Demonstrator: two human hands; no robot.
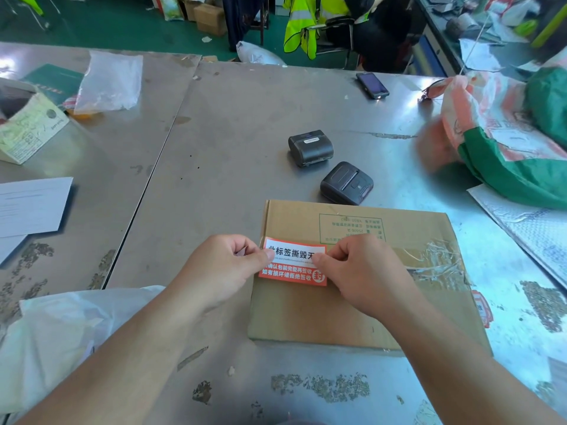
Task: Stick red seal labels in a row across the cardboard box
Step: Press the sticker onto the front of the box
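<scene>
A flat cardboard box (352, 305) lies on the metal table, with clear tape across its middle. A red and white seal label (291, 271) sits over the box's left edge, on the tape line. My left hand (221, 268) pinches the label's left end between thumb and forefinger. My right hand (362, 271) pinches the label's right end and covers part of its white band. Whether the label is pressed flat on the box, I cannot tell.
Two black portable printers (310, 147) (346, 183) stand just beyond the box. A phone (372, 85) lies farther back. Another person's hand (435, 148) handles a green and orange sack (521, 142) at right. Papers (30, 207), a plastic bag (109, 82) and a white bag (61, 338) lie at left.
</scene>
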